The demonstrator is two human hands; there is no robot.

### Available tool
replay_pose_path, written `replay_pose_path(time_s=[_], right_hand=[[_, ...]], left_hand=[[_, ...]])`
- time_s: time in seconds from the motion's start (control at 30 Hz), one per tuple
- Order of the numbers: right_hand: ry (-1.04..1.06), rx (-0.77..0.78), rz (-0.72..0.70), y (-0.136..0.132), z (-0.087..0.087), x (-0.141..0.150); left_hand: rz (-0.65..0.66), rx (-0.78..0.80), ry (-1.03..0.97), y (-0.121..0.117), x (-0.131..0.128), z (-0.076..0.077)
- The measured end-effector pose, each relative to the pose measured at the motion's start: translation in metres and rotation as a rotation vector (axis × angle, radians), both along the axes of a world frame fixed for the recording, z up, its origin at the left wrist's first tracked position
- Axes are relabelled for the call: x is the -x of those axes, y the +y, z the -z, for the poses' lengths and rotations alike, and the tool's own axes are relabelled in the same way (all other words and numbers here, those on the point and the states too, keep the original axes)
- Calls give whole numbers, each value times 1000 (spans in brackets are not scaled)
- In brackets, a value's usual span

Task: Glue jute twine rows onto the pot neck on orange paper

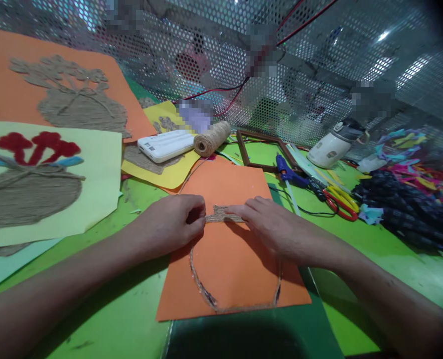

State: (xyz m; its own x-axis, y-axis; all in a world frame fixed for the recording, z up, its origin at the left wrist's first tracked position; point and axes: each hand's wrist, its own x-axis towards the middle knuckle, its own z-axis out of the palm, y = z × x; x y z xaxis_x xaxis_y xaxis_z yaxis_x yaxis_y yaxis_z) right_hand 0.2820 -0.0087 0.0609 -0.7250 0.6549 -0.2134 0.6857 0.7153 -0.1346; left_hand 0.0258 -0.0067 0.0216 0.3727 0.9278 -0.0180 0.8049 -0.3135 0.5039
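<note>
An orange sheet (236,284) lies in front of me, bearing a vase-like outline of twine (196,274) in its lower part. Short rows of twine (220,213) fill a band across its middle. My left hand (178,219) is closed in a pinch at the left end of these rows, on the jute twine (194,172) that trails up towards the roll (213,138). With fingers stretched out, my right hand (277,227) presses flat on the right part of the rows and hides their end.
Finished twine pictures (101,194) lie at the left, and a white power bank (167,144) rests beside the roll. To the right are a blue glue gun (290,172), red-handled scissors (341,207), a brown frame (243,149), a bottle (333,144) and dark cloth (396,204). Perforated metal mesh (221,60) stands behind.
</note>
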Motion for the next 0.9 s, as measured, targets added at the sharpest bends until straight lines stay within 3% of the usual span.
replay_pose_path(time_s=[0.23,0.4,0.57,0.9], right_hand=[[12,-142,-85,-3,12,2],[25,-139,-55,-1,16,3],[77,-126,-5,-3,11,0],[-70,-385,-174,-12,9,19]], left_hand=[[4,66,-76,2,7,3],[54,153,-149,6,14,1],[130,104,-135,5,22,-1],[154,22,-85,5,21,3]])
